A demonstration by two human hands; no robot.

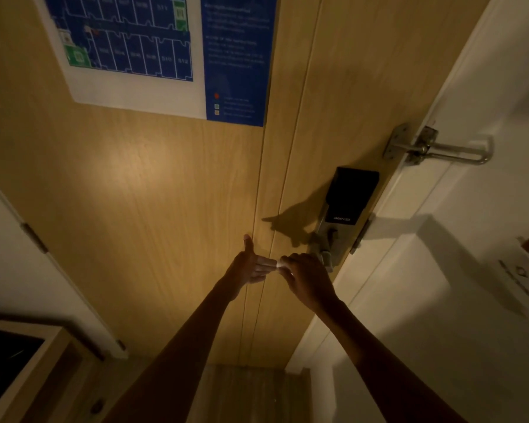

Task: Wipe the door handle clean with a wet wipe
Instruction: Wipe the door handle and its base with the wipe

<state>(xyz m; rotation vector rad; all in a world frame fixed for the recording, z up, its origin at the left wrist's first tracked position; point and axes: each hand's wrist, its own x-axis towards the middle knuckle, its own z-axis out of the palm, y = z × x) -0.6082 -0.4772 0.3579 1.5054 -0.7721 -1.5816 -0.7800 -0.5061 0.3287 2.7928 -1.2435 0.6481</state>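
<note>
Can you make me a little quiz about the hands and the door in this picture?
1. True or false: the left hand is open with its thumb up.
2. What does the right hand pinch? A) a key B) a small white wet wipe C) a cup
3. Which is higher on the light wooden door: the black smart lock panel or the silver swing-bar door guard?

Key: 1 true; 2 B; 3 the door guard.
</note>
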